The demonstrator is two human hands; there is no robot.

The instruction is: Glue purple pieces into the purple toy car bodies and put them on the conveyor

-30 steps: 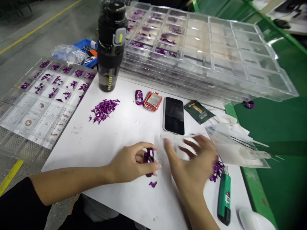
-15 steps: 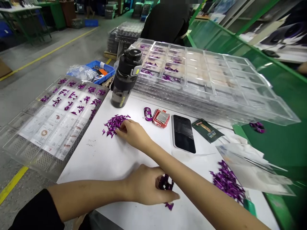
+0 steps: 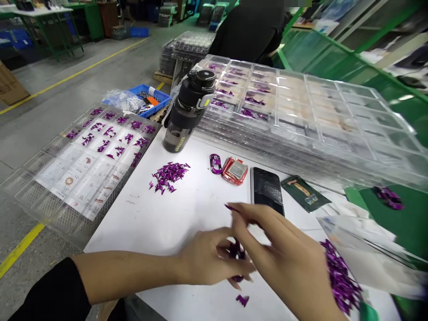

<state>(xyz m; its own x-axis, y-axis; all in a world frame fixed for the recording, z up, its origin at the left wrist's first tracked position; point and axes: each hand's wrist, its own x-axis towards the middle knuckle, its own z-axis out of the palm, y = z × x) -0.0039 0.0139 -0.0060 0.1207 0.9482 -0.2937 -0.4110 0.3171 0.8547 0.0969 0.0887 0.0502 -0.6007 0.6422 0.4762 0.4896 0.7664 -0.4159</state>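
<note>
While the left hand (image 3: 210,258) closes its grip around a bunch of purple metallic slivers (image 3: 237,250), the right hand (image 3: 284,240) reaches over it, slightly blurred, its fingertips (image 3: 236,209) pinched on one sliver (image 3: 229,207). Left of the black water bottle (image 3: 189,111), a clear compartment tray (image 3: 80,243) holds more slivers; stacked clear trays (image 3: 301,147) stand right of it, and a loose heap of slivers (image 3: 169,175) lies before it on the white desk (image 3: 133,232).

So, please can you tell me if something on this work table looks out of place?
Yes: a small clump of shiny purple pieces lies on the green mat, off the white table, so it looks dropped there.
</note>
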